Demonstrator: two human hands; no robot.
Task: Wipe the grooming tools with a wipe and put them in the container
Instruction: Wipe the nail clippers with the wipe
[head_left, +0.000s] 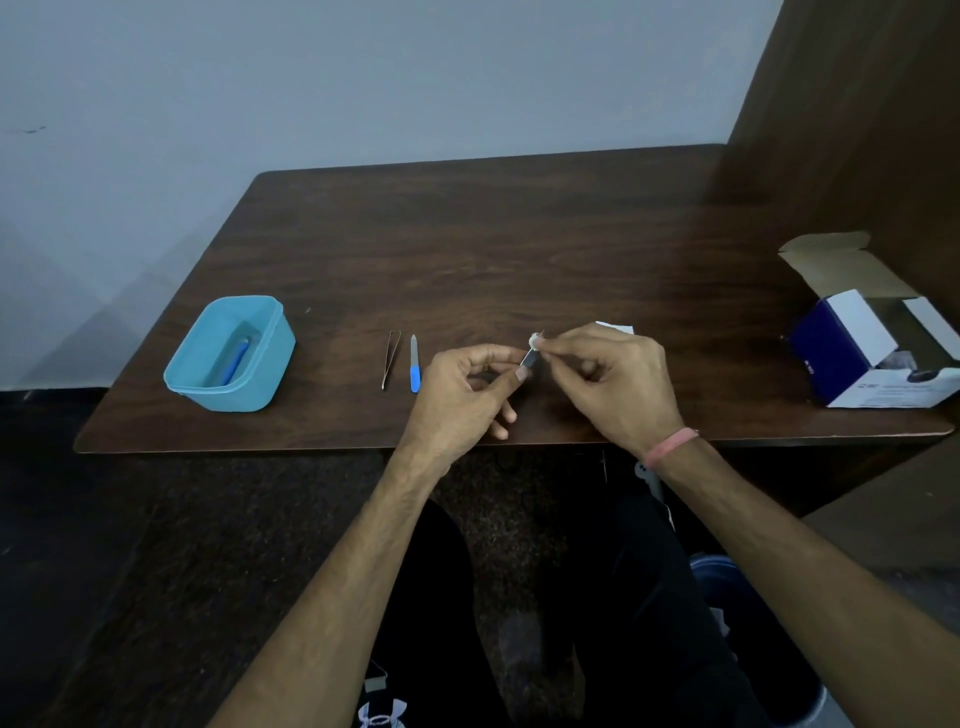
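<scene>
Head view, looking down at a dark wooden table (519, 249): a small metal grooming tool (529, 358), too small to name for certain, is held just above the table's near middle. Its long axis runs from about seven o'clock, where the left hand (467, 395) pinches its lower end between thumb and forefinger, up toward one o'clock. At that upper end the right hand (610, 384) pinches a small bunched white wipe (534, 340) against the tool's tip, fingers curled around it. The two hands nearly meet, left low and right high along the tool, so the wiping stroke probably runs along that slanted line. Just beside the left hand, at nine o'clock from the tool, a nail file (414, 364) with a blue handle lies on the table, pointing toward twelve, and a pair of tweezers (390, 359) lies just left of it, roughly parallel; both appear not yet wiped. Further out at nine o'clock stands the open light blue container (270, 358), well apart from the hands, with one blue tool (236, 359) already inside. The left hand is nearer the container and is the likelier one to carry the tool there. At three o'clock, near the table's right edge, sits an open blue and white box (852, 353).
</scene>
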